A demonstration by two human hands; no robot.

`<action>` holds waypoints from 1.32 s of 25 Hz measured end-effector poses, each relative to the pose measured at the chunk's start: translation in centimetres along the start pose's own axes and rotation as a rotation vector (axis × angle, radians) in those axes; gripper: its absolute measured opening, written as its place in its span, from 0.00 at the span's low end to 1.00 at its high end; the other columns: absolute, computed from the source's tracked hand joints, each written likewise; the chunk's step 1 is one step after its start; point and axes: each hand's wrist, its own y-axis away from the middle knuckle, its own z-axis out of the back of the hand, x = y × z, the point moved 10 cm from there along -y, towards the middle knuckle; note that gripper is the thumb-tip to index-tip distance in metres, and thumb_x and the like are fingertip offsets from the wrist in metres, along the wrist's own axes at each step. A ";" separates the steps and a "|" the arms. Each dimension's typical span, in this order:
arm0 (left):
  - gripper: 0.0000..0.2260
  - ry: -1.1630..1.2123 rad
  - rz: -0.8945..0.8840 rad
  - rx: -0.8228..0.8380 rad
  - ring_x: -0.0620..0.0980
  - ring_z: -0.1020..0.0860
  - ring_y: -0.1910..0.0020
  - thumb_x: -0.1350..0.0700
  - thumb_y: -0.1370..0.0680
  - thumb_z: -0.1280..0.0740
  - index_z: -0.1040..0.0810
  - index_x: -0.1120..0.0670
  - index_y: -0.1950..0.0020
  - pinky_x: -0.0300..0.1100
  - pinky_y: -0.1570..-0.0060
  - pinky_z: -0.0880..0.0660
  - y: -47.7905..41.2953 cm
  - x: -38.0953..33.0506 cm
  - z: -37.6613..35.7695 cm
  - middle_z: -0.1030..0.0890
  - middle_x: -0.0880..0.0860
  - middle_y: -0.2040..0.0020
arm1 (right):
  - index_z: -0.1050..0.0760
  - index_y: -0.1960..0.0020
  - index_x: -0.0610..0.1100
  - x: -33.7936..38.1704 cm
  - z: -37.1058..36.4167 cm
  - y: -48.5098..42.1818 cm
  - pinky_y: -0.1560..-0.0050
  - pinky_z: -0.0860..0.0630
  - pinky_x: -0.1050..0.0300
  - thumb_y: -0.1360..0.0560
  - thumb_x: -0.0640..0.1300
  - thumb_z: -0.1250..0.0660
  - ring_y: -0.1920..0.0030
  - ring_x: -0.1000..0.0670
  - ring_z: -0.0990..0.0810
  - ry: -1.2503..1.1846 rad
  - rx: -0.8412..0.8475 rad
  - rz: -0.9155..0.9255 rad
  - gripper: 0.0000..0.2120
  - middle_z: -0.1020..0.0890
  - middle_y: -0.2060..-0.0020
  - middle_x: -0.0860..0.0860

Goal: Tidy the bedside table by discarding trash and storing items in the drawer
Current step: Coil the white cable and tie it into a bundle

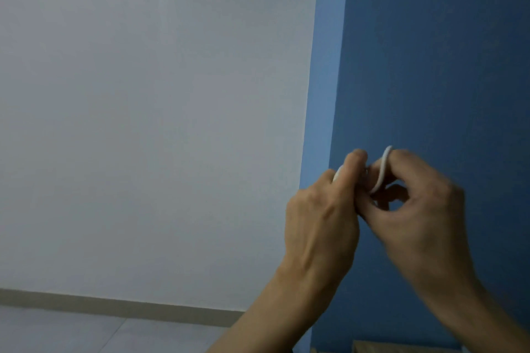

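Both my hands are raised in front of the blue wall. My left hand [324,209] grips a small white object [337,173], of which only a bit shows past the fingers. My right hand [415,198] pinches a thin white cord [383,172] that loops over its fingers. The two hands touch at the fingertips. What the white object is cannot be told. The bedside table is mostly out of view; only a wooden edge [401,348] shows at the bottom.
A pale grey wall [157,123] fills the left side, with a beige skirting board [114,304] and grey floor [86,329] below. A blue wall [444,51] fills the right.
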 end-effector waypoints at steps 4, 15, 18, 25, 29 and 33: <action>0.09 0.276 0.067 0.041 0.57 0.23 0.67 0.57 0.24 0.43 0.33 0.47 0.46 0.49 0.67 0.20 -0.4 0.4 -0.1 0.22 0.53 0.61 | 0.32 0.63 0.46 -3.5 -0.7 0.1 0.63 0.23 0.57 0.37 0.48 0.28 0.65 0.52 0.23 -0.074 0.009 -0.296 0.14 0.23 0.66 0.50; 0.08 0.391 0.172 -0.142 0.40 0.31 0.73 0.59 0.20 0.42 0.24 0.53 0.50 0.28 0.71 0.38 -2.4 3.7 3.2 0.25 0.42 0.65 | 0.18 0.62 0.61 -4.3 -1.3 0.3 0.59 0.26 0.75 0.39 0.71 0.36 0.62 0.59 0.19 -0.357 0.355 -0.187 0.17 0.17 0.67 0.58; 0.08 0.408 0.270 -0.153 0.51 0.31 0.71 0.60 0.21 0.41 0.22 0.53 0.51 0.40 0.69 0.34 -2.6 6.8 3.6 0.23 0.47 0.64 | 0.18 0.64 0.56 -5.5 -0.2 1.0 0.59 0.27 0.66 0.42 0.76 0.38 0.63 0.55 0.19 -0.270 0.499 -0.205 0.25 0.18 0.68 0.55; 0.08 0.392 0.275 -0.076 0.52 0.33 0.72 0.60 0.21 0.42 0.23 0.52 0.51 0.39 0.71 0.36 -1.5 6.9 2.1 0.23 0.47 0.68 | 0.19 0.64 0.58 -5.2 3.1 -1.0 0.65 0.29 0.78 0.41 0.67 0.30 0.67 0.62 0.21 -0.376 0.198 -0.247 0.14 0.17 0.70 0.59; 0.07 0.422 0.302 -0.017 0.42 0.29 0.71 0.59 0.21 0.40 0.23 0.54 0.49 0.30 0.71 0.36 -1.1 5.7 0.7 0.25 0.40 0.69 | 0.19 0.63 0.57 -1.9 1.7 -0.6 0.58 0.27 0.76 0.41 0.66 0.30 0.62 0.63 0.20 -0.559 0.223 -0.140 0.14 0.17 0.66 0.61; 0.08 0.464 0.225 0.044 0.39 0.25 0.65 0.56 0.21 0.41 0.23 0.55 0.51 0.30 0.64 0.31 -1.3 3.0 0.3 0.23 0.42 0.64 | 0.20 0.58 0.58 -0.6 1.1 -0.2 0.60 0.28 0.73 0.30 0.58 0.36 0.64 0.57 0.21 -0.350 0.208 -0.004 0.08 0.19 0.66 0.54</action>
